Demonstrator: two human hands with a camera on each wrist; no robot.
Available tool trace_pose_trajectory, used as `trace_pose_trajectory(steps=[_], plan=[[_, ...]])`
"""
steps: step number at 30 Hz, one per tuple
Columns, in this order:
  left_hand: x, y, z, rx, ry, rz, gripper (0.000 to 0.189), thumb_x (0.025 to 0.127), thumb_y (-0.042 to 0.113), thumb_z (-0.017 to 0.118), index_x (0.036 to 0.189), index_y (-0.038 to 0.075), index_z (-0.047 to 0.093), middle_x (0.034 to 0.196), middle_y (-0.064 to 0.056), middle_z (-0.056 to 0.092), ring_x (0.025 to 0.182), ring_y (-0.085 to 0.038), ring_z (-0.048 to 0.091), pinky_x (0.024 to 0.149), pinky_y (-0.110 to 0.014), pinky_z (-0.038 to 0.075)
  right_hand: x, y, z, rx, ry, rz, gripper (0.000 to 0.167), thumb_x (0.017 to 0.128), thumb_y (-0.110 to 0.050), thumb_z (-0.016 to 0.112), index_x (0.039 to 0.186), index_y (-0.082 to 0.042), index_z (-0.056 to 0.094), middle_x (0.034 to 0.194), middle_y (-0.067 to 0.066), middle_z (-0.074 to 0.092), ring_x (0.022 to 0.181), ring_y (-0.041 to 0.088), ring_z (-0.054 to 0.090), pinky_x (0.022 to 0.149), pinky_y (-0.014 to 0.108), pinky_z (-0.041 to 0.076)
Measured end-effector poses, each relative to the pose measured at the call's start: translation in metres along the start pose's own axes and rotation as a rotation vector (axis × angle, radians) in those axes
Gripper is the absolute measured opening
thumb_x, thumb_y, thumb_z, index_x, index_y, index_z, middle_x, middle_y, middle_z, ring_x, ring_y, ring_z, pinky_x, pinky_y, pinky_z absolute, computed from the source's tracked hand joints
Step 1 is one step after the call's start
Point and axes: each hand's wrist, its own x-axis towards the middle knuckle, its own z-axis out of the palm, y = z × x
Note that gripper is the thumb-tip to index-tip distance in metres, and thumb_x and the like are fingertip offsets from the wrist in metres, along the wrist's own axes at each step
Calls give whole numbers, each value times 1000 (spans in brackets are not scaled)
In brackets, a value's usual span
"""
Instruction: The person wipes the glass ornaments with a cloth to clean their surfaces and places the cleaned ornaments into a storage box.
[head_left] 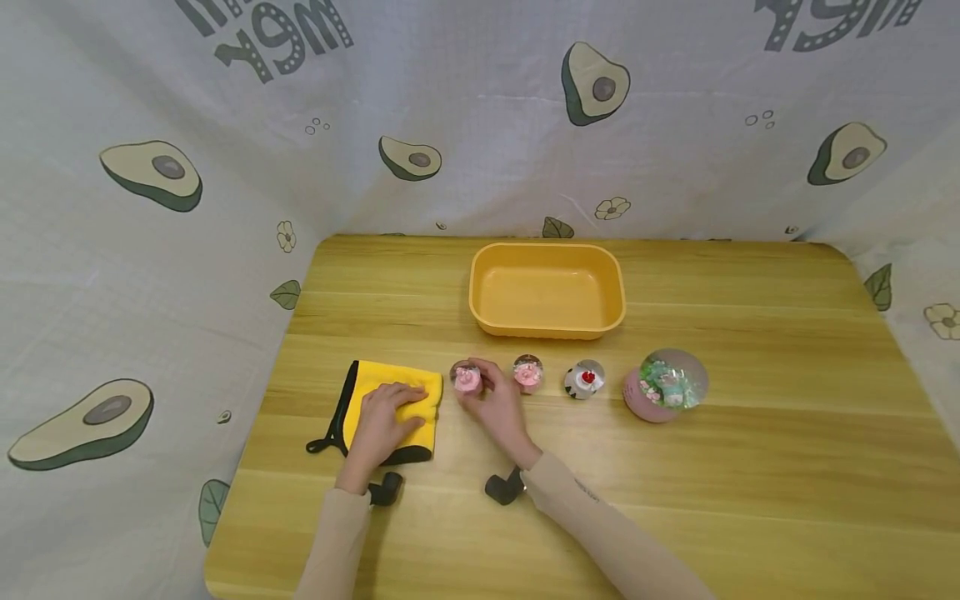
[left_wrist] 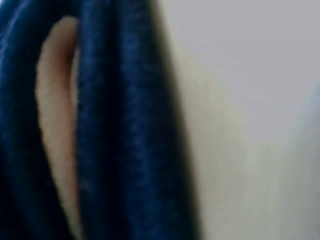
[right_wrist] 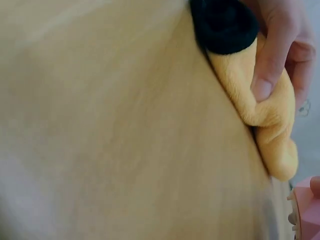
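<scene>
A yellow cloth (head_left: 375,379) with black edging and a hanging loop lies at the table's left. My left hand (head_left: 386,417) is on it; in the right wrist view the thumb (right_wrist: 265,82) presses into a fold of the cloth, fingers behind. My right hand (head_left: 495,404) holds a small snow globe (head_left: 467,380) with a pink figure inside, just right of the cloth. At the lower right of the right wrist view, part of its pink base (right_wrist: 306,205) shows beside a fingertip. Blurred dark blue fabric (left_wrist: 145,130) fills much of the left wrist view.
Right of my right hand stand a second pink small globe (head_left: 528,375) and a white one (head_left: 584,380) with a red top. Farther right is a larger snow globe (head_left: 651,408) with a pink base. A yellow plastic basin (head_left: 480,321) sits behind them on the wooden table (head_left: 750,467).
</scene>
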Motion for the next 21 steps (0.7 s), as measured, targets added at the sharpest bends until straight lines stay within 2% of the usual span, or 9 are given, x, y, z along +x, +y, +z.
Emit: trace_pose_trajectory(steps=[5, 8, 14, 18, 21], plan=[[-1, -3, -1, -22, 42, 57, 33, 72, 3, 81, 104, 7, 73, 107, -7, 69, 105, -30, 58, 94, -55, 36, -7, -11, -5, 64, -20, -26, 54, 73, 2, 79, 123, -1, 59, 122, 15, 60, 107, 30, 59, 93, 44, 46], [-2, -4, -3, -99, 66, 83, 33, 72, -1, 80, 103, 5, 73, 104, -8, 69, 100, -31, 60, 91, -52, 41, -11, -20, -8, 94, -30, -35, 54, 73, 3, 79, 124, -2, 59, 123, 15, 60, 110, 31, 58, 95, 45, 44], [-5, -2, -9, -294, 79, 48, 32, 77, -1, 76, 108, 6, 72, 105, -6, 69, 103, -27, 60, 92, -46, 45, -18, -43, -18, 116, -35, -60, 55, 72, 11, 76, 123, 4, 58, 122, 21, 58, 111, 38, 56, 97, 50, 42], [-6, 1, -11, -416, 114, 57, 31, 78, 0, 75, 109, 4, 71, 108, -8, 68, 106, -28, 59, 94, -32, 45, -20, -51, -24, 116, -45, -91, 53, 73, 12, 75, 122, 6, 56, 121, 22, 58, 109, 39, 56, 96, 51, 42], [-7, 15, -21, -472, 132, 71, 31, 78, -6, 73, 108, -4, 69, 108, -15, 67, 106, -29, 59, 91, -20, 43, -19, -46, -26, 117, -45, -118, 55, 72, 9, 77, 123, 3, 57, 122, 17, 59, 110, 34, 56, 97, 46, 42]])
